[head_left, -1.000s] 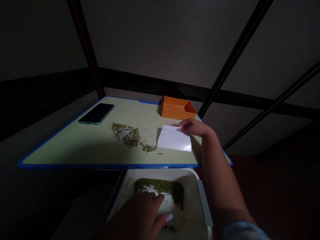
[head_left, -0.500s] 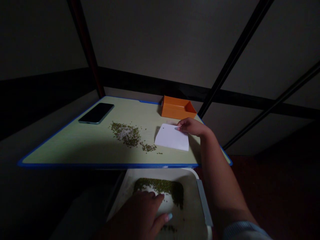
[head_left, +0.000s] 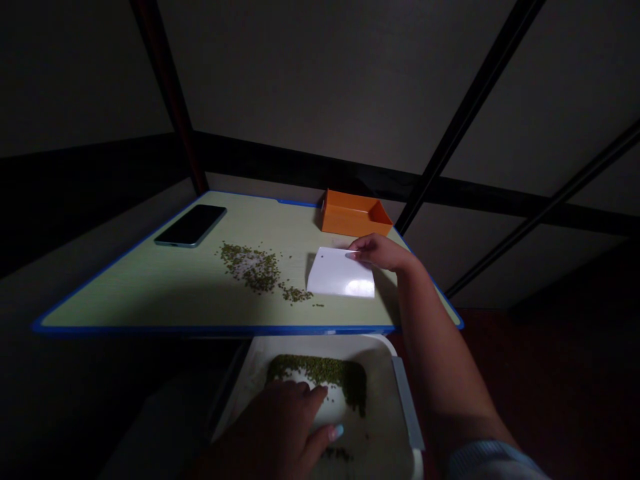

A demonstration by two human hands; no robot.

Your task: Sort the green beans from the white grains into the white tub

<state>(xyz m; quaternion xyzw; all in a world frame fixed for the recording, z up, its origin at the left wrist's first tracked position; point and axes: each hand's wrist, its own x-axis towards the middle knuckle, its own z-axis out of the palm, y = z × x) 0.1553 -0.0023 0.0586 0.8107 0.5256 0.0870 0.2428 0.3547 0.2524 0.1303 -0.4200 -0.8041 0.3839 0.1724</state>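
Note:
My right hand (head_left: 379,252) pinches the far right edge of a white card (head_left: 340,275) that stands tilted on the pale table (head_left: 150,287), just right of a scatter of small green beans (head_left: 257,268). Below the table's front edge my left hand (head_left: 280,433) grips the near rim of a white tub (head_left: 385,407) holding more green beans (head_left: 325,375); its fingers curl inside the tub.
A dark phone (head_left: 191,225) lies at the table's far left. An orange open box (head_left: 354,214) stands at the far right corner, just beyond my right hand. Dark metal bars cross the wall behind. The room is dim.
My right hand has slid the white card a little leftward, closer to the scattered beans. My left hand and the tub have stayed put.

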